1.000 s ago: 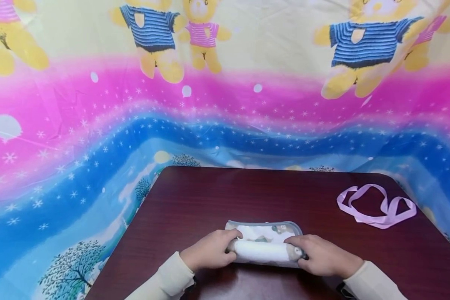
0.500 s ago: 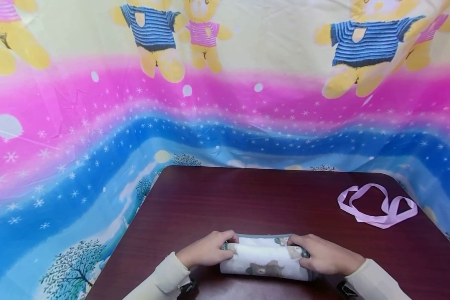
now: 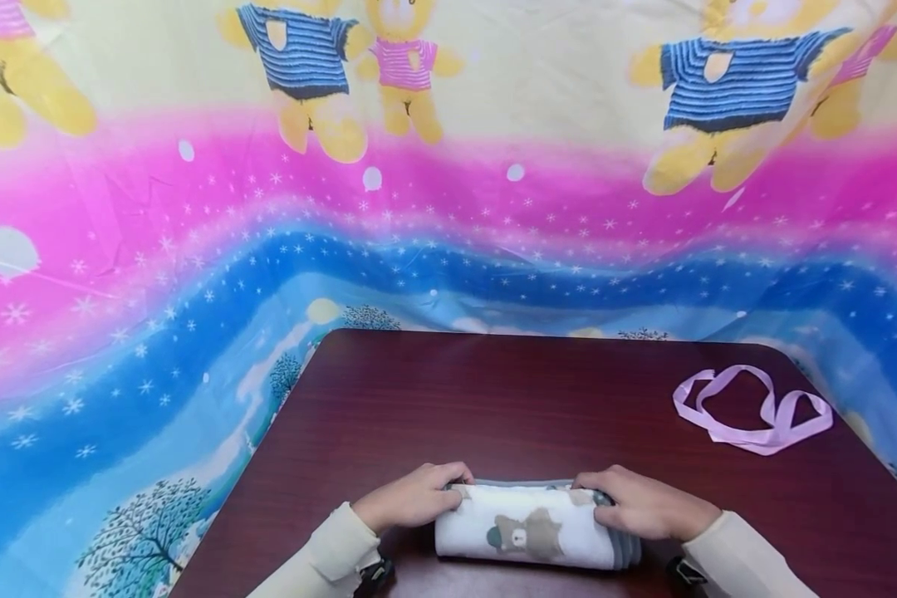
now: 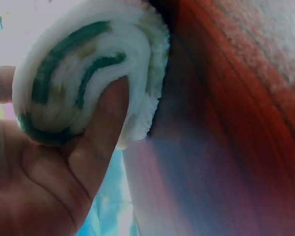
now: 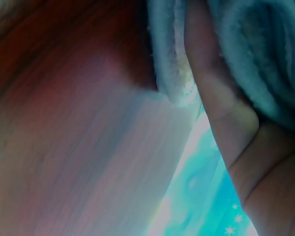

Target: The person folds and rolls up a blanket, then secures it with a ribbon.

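since the earlier head frame the rolled towel point(image 3: 531, 548) has turned toward six o'clock, showing more bear print point(image 3: 531, 531); it sits near half past five, the left hand point(image 3: 411, 498) closed around its nine o'clock end and the right hand point(image 3: 654, 502) around its three o'clock end. in the left wrist view the thumb point(image 4: 105, 115) wedges between coil point(image 4: 88, 61) and outer layer point(image 4: 157, 73), where steady pressure should keep the winding tight. in the right wrist view the bent hand holds the coil at one o'clock, and turning both ends evenly would probably keep it square.
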The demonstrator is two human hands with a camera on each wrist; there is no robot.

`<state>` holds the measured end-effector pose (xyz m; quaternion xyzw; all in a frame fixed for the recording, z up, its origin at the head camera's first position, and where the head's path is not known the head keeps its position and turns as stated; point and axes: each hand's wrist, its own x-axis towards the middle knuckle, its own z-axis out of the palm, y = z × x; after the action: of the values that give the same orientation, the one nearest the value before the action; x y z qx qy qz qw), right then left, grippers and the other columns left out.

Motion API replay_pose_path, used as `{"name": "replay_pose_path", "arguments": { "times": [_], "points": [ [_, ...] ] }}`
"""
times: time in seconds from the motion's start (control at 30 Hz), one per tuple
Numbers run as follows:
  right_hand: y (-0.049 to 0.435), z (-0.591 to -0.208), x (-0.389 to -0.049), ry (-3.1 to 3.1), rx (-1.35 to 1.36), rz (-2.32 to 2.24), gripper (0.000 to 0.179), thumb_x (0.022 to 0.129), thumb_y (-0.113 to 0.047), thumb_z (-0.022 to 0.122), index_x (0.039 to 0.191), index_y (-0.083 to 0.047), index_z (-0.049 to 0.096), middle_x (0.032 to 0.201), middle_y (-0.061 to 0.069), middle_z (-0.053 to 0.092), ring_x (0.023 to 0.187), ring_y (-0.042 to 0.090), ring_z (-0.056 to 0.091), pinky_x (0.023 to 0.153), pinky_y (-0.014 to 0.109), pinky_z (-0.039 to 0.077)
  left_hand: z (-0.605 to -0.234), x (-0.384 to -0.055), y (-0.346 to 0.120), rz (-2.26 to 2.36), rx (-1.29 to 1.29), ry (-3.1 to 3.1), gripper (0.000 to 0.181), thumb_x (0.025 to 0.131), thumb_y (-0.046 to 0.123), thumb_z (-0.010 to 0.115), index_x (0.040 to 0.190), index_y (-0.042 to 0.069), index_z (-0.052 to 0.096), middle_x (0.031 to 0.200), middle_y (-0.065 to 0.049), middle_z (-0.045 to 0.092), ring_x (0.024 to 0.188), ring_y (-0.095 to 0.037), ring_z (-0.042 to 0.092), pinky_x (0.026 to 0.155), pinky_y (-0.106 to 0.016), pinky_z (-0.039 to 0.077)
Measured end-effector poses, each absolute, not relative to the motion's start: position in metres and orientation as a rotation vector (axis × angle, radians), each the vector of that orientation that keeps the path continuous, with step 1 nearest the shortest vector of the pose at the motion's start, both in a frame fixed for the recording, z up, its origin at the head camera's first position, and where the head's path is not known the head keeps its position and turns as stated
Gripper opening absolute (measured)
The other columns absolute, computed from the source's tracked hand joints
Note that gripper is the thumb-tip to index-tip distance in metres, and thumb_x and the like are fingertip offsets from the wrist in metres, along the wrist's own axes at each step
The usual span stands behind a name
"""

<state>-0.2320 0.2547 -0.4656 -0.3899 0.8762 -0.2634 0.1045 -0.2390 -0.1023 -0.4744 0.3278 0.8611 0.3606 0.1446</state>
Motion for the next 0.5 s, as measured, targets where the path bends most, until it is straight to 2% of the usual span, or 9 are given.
{"name": "replay_pose_path", "arguments": {
  "times": [0.33, 0.5],
  "points": [
    [0.258, -0.472, -0.24, 2.671, -1.197, -0.808, 0.032, 0.082, -0.005, 0.06, 0.108, -0.023, 0.068, 0.096, -0.018, 0.062, 0.082, 0.001, 0.057, 0.068, 0.026, 0.048, -0.478, -0.243, -0.102, 0.96, 0.936, 2.617, 0.023, 0.091, 0.02, 0.049, 0.108, 0.02, 0.065, 0.097, 0.01, 0.064, 0.083, -0.004, 0.058, 0.075, -0.024, 0.048],
    [0.257, -0.476, -0.244, 2.774, -1.207, -0.795, 0.031, 0.084, -0.004, 0.061, 0.107, -0.024, 0.068, 0.097, -0.019, 0.063, 0.086, 0.001, 0.058, 0.073, 0.028, 0.049, -0.479, -0.244, -0.1, 0.887, 0.902, 2.69, 0.025, 0.094, 0.019, 0.048, 0.113, 0.019, 0.064, 0.106, 0.007, 0.065, 0.097, -0.007, 0.058, 0.084, -0.03, 0.048]
  ]
}}
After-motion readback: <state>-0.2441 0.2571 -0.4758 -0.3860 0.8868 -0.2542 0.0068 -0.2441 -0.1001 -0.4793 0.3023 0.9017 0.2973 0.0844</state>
